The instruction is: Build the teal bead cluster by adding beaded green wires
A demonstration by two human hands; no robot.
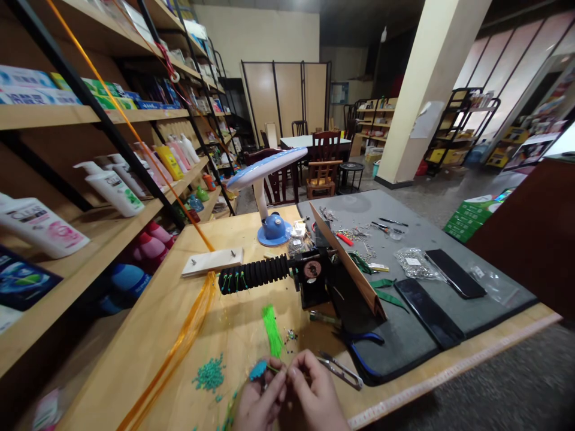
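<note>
Close together at the bottom centre are my left hand [261,398] and my right hand [314,389], their fingertips nearly meeting. A small bright blue piece [257,370] sticks out of my closed left hand, beside a thin green cord. Thumb and forefinger of my right hand pinch near the cord's end; what lies between them is too small to tell. Left of the hands is a pile of turquoise beads [209,374]. A bundle of bright green cords [272,330] lies just beyond, with a few small beads [291,336] next to it.
A black ridged roller [254,274] on a stand holds green strands. Orange threads [188,335] hang at left. Thread snips [340,370], blue-handled pliers [366,338] and a phone [429,312] lie right. A blue lamp [274,230] stands behind; shelves [108,230] line the left.
</note>
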